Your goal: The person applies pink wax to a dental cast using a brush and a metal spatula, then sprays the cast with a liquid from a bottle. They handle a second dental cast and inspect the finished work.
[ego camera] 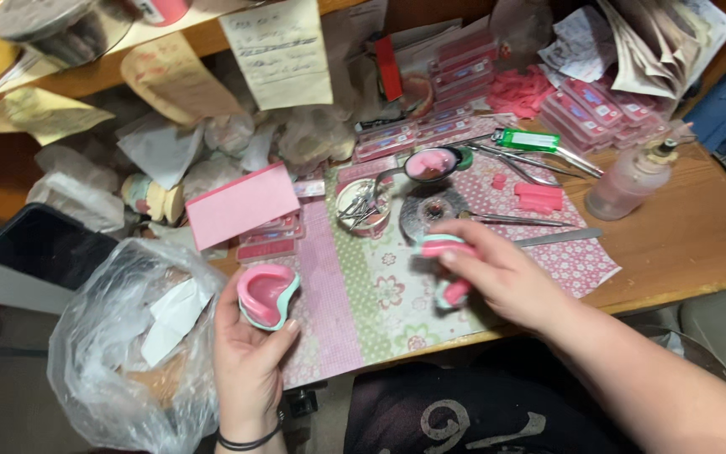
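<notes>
My left hand holds a teal horseshoe-shaped tray filled with pink wax, gripped from below at the lower left of the patterned mat. My right hand is closed on a second pink and teal piece, over the middle of the mat. Another pink bit shows under that hand's fingers. Just beyond the right hand lie a round metal dish and a small bowl of pink material.
A clear plastic bag with white scraps sits at the left. A pink card, a dish of small metal tools, long metal instruments, pink wax sticks, a spray bottle and stacked pink boxes crowd the wooden bench.
</notes>
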